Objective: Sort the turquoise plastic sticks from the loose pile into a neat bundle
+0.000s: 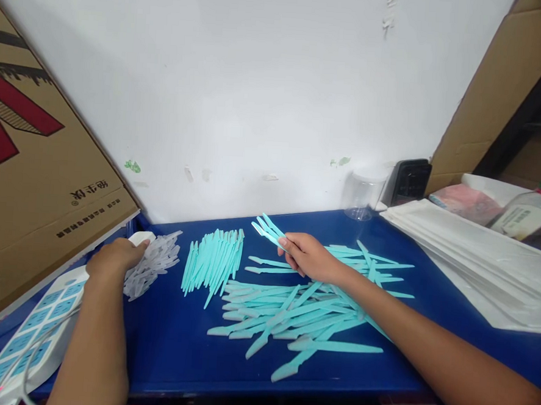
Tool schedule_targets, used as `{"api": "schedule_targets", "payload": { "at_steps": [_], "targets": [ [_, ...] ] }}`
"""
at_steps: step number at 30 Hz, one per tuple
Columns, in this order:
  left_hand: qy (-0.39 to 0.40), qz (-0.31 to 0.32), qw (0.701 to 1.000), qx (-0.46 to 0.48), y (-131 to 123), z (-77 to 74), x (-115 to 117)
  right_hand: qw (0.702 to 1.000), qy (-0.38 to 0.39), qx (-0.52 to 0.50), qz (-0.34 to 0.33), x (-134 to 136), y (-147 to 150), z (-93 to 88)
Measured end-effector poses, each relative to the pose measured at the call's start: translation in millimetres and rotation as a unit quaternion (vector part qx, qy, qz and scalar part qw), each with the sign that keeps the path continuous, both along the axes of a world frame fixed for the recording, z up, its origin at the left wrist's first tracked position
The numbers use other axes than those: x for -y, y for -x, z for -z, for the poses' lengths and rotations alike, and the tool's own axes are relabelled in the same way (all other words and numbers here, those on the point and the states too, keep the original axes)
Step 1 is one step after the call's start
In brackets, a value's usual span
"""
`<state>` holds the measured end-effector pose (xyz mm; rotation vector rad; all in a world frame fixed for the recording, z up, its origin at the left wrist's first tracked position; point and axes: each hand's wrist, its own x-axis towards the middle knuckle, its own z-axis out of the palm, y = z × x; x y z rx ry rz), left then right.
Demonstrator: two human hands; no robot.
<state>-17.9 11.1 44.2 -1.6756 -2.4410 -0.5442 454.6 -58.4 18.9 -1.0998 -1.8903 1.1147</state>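
Observation:
My right hand (308,257) is closed on a few turquoise eyebrow razors (269,228), held just above the table with their blade ends pointing up and left. Below and behind that hand spreads a loose pile of the same razors (282,313), lying in crossing directions. A tighter group of razors (215,260) lies to its left, mostly side by side. At the far left, my left hand (118,257) rests at the edge of a heap of small clear plastic caps (157,263). Its thumb side reaches the caps; most of its fingers are hidden.
A white power strip (47,329) with cables lies along the left edge, near a large cardboard box (47,170). On the blue table (174,355), a clear jar (365,193) stands by the wall. Stacked white sheets (472,264) and a plastic bottle (531,209) are at right.

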Motion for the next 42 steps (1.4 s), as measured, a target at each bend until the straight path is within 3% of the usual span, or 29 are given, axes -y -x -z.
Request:
{"api": "schedule_targets", "payload": {
  "at_steps": [1,2,3,6,9,12,15,20,34,39,42],
  "targets": [
    [0.020,-0.063,0.998,-0.014,-11.6,-4.8,3.4,1.000,0.005,-0.010,-0.004,0.3,0.6,-0.1],
    [0.007,-0.075,0.997,-0.026,-25.7,-9.1,6.6,1.000,0.011,-0.023,-0.010,0.7,1.4,-0.5],
    [-0.041,-0.050,0.997,-0.033,-42.1,-12.4,9.5,0.999,0.020,-0.039,-0.019,1.3,2.1,-1.2],
    [-0.166,0.171,0.969,0.064,-100.9,-13.5,18.6,0.991,0.060,-0.102,-0.055,4.5,4.4,-4.8],
    [-0.123,0.376,0.882,0.256,-163.3,-2.8,34.3,0.981,0.095,-0.147,-0.081,9.6,8.0,-8.3],
    [-0.062,0.483,0.796,0.359,-213.2,10.9,55.7,0.980,0.096,-0.147,-0.088,15.1,14.2,-8.6],
    [-0.032,0.514,0.770,0.376,-241.2,20.2,73.1,0.984,0.079,-0.134,-0.090,19.8,21.6,-5.2],
    [-0.002,0.505,0.753,0.421,-251.6,24.0,83.4,0.984,0.086,-0.113,-0.107,23.6,28.0,-1.5],
    [0.029,0.522,0.728,0.444,-251.4,24.7,81.9,0.973,0.090,-0.099,-0.187,27.6,25.9,-5.8],
    [0.062,0.505,0.704,0.495,-251.7,23.6,82.1,0.966,0.120,-0.108,-0.202,29.1,24.7,-12.0],
    [0.059,0.491,0.706,0.507,-251.4,24.5,81.9,0.963,0.141,-0.111,-0.199,29.8,26.2,-12.6]
  ]
}}
